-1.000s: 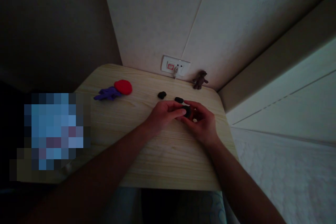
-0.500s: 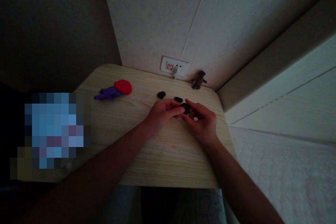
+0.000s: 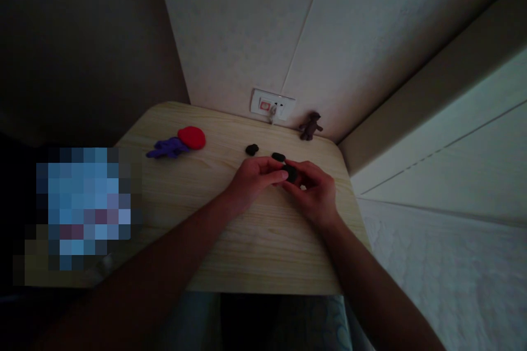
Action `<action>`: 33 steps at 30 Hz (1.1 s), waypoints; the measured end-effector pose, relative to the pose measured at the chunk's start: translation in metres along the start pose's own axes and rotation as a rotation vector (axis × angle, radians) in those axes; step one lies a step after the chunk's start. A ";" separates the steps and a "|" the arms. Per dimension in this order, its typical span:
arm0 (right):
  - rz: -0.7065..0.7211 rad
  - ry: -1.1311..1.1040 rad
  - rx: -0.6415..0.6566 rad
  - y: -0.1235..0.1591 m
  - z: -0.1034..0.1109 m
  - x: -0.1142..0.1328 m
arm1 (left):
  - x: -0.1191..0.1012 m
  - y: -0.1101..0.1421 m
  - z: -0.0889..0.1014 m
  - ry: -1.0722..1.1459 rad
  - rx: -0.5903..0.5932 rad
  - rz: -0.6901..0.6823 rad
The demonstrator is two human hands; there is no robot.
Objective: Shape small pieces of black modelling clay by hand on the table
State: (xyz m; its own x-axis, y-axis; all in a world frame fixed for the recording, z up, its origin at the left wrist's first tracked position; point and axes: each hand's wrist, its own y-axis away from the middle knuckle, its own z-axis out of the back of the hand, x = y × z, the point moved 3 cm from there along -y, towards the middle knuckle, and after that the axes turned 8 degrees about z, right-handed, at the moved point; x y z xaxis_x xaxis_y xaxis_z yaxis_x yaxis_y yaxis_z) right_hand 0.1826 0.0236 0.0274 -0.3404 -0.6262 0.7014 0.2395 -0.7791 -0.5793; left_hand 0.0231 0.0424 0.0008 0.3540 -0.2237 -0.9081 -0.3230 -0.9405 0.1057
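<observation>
As the head-worn camera looks down on a pale wooden desk [image 3: 263, 252], two bare hands meet right of its middle, toward the far edge. Between them is a small black disc [image 3: 290, 174], apparently raised just above the desktop. The left hand [image 3: 255, 180] pinches its left side, thumb across the near face and fingers behind; the right hand [image 3: 316, 191] curls around its right side, thumb and fingertips pressed to the rim.

The disc looks like modelling clay: probably light, soft and easily dented, with little slip. It is best held lightly by the rim, with flat fingertips, since a hard squeeze could leave prints.

Just beyond the hands lies a black oval piece [image 3: 279, 157]; to its left, closer to the far edge, sits a lumpy black piece [image 3: 252, 149]. A brown bear figure [image 3: 312, 126] stands near the far right corner. Toward the far left corner, a flat red round [image 3: 191, 137] touches a purple piece [image 3: 167, 147]. Beyond the far edge is a wall socket [image 3: 272, 104].
</observation>
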 end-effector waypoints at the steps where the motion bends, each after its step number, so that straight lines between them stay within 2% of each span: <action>1: -0.011 0.009 -0.015 0.000 0.000 -0.001 | 0.000 0.000 0.000 -0.008 0.000 0.000; 6: -0.116 -0.013 -0.059 0.003 -0.002 -0.004 | -0.002 0.001 -0.004 -0.028 0.026 0.039; 11: -0.119 -0.008 -0.019 0.001 -0.006 0.000 | -0.002 0.003 -0.004 -0.051 0.031 0.091; 14: -0.092 -0.004 0.037 -0.001 -0.006 0.002 | -0.001 0.004 -0.003 -0.060 0.023 0.116; 18: -0.026 -0.023 0.174 -0.002 -0.007 0.005 | 0.000 0.006 -0.004 -0.080 0.067 0.133; 21: -0.065 -0.121 0.206 -0.001 -0.008 0.004 | 0.001 0.005 -0.004 -0.103 0.106 0.131; 26: -0.023 -0.163 0.197 -0.002 -0.011 0.004 | 0.003 0.004 -0.003 -0.100 0.129 0.127; 33: 0.031 -0.096 0.068 -0.003 -0.011 0.001 | 0.001 0.006 -0.007 -0.120 0.147 0.114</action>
State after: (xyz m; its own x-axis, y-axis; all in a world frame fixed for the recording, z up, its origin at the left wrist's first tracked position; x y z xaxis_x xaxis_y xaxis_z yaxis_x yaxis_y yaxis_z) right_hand 0.1714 0.0252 0.0250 -0.2437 -0.6471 0.7224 0.3112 -0.7576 -0.5737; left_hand 0.0275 0.0350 0.0030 0.2041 -0.2859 -0.9363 -0.4828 -0.8614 0.1578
